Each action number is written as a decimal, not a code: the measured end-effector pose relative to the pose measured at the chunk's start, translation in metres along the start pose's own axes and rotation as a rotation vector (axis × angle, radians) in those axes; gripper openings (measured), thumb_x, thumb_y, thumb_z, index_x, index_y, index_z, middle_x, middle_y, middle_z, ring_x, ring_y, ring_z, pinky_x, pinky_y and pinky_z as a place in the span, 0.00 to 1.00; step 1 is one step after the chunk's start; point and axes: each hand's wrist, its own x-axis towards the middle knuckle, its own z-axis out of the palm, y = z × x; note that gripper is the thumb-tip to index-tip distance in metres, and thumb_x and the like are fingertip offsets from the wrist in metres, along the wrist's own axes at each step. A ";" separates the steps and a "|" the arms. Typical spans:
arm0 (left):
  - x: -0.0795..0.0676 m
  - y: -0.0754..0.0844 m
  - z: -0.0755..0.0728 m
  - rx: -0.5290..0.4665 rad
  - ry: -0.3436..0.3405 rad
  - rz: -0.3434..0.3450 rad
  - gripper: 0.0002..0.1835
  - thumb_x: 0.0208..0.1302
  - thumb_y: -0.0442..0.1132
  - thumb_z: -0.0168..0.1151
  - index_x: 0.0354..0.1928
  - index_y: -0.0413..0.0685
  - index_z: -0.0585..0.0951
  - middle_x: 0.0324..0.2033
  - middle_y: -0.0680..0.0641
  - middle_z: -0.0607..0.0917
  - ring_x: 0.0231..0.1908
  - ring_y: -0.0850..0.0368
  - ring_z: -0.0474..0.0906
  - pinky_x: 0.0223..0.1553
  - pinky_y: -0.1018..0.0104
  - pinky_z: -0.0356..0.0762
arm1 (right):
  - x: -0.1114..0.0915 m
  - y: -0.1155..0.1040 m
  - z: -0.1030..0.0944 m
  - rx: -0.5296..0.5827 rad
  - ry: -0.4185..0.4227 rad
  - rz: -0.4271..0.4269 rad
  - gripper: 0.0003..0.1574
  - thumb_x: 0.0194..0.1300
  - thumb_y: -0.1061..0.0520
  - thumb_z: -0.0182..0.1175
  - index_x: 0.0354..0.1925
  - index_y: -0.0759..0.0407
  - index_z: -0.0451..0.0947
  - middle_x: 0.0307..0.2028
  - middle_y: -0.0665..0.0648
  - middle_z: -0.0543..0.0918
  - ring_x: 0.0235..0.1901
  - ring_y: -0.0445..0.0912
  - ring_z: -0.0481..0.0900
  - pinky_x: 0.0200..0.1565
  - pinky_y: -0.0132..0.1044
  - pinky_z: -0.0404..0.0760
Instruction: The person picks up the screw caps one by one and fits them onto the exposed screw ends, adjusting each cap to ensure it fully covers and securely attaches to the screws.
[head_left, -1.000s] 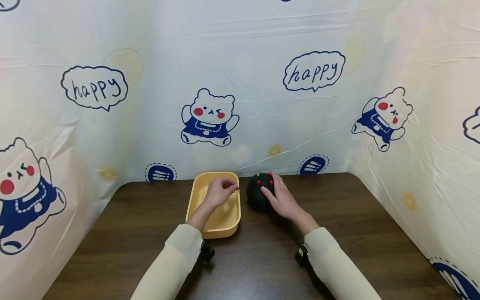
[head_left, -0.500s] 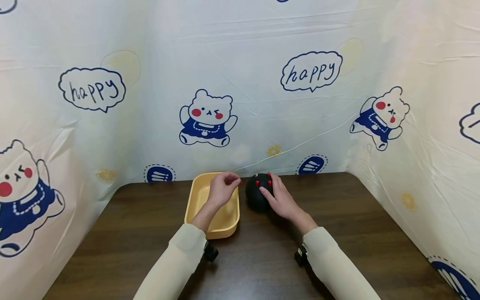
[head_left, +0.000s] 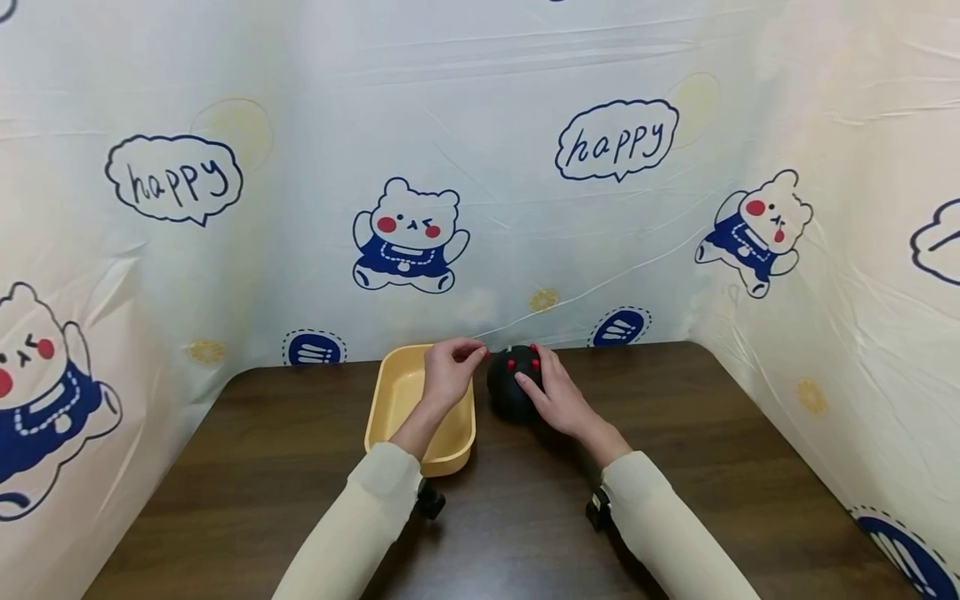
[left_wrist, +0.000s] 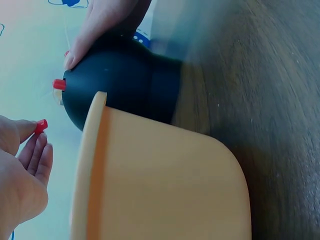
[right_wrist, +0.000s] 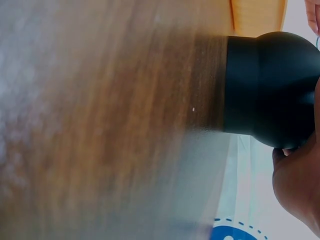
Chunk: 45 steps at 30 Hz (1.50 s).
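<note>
A small red peg (left_wrist: pixel 41 126) is pinched between the thumb and finger of my left hand (head_left: pixel 447 372). That hand is above the right side of the yellow bin, just left of a black rounded object (head_left: pixel 510 398). The wrist views show this object as a dome on a narrower, straight-sided base, standing on the table. My right hand (head_left: pixel 561 400) grips its right side, thumb toward me and fingers round the far side. Several red pegs (head_left: pixel 512 365) stick up from its top. In the left wrist view, one red peg (left_wrist: pixel 59 84) projects from the top, apart from the held one.
The yellow bin (head_left: pixel 377 402) stands left of the black object, close beside it. Beneath both is a dark wooden table (head_left: pixel 517 533). A pale printed curtain (head_left: pixel 510 242) hangs right behind the table's back edge and along both sides.
My left hand has moved right and slightly up with the red peg, from over the bin toward the top of the black object. The right hand keeps its grip. The head view has shifted slightly.
</note>
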 end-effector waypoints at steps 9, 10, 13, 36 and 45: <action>0.006 0.004 0.007 -0.010 0.037 0.021 0.06 0.66 0.37 0.71 0.42 0.46 0.92 0.36 0.47 0.91 0.37 0.53 0.84 0.44 0.59 0.85 | 0.003 0.001 0.003 0.000 0.003 -0.012 0.49 0.77 0.31 0.47 0.80 0.56 0.46 0.75 0.63 0.58 0.70 0.57 0.64 0.71 0.58 0.63; 0.007 0.004 0.008 -0.013 0.038 0.028 0.06 0.66 0.36 0.71 0.42 0.45 0.92 0.36 0.47 0.91 0.37 0.53 0.85 0.43 0.59 0.85 | 0.003 0.001 0.003 0.000 0.005 -0.014 0.49 0.77 0.31 0.47 0.80 0.56 0.46 0.75 0.63 0.58 0.70 0.57 0.64 0.71 0.59 0.63; 0.008 0.006 0.011 -0.023 0.034 0.037 0.06 0.65 0.36 0.72 0.42 0.45 0.92 0.37 0.46 0.91 0.37 0.53 0.85 0.43 0.59 0.86 | 0.004 0.002 0.003 -0.005 0.005 -0.016 0.48 0.77 0.31 0.46 0.79 0.55 0.46 0.75 0.63 0.58 0.70 0.57 0.64 0.71 0.59 0.64; 0.017 0.011 0.035 -0.017 -0.012 0.041 0.06 0.65 0.35 0.72 0.42 0.45 0.92 0.38 0.46 0.91 0.38 0.53 0.86 0.44 0.59 0.86 | 0.001 -0.001 0.001 -0.002 0.026 -0.035 0.46 0.78 0.35 0.47 0.78 0.59 0.48 0.72 0.65 0.61 0.67 0.57 0.67 0.70 0.58 0.67; 0.017 0.013 0.039 -0.028 -0.017 0.018 0.06 0.65 0.36 0.71 0.43 0.46 0.92 0.39 0.46 0.91 0.40 0.52 0.86 0.46 0.59 0.85 | 0.001 0.000 0.001 -0.016 0.008 -0.015 0.47 0.78 0.33 0.46 0.79 0.58 0.47 0.74 0.64 0.59 0.69 0.57 0.65 0.71 0.56 0.65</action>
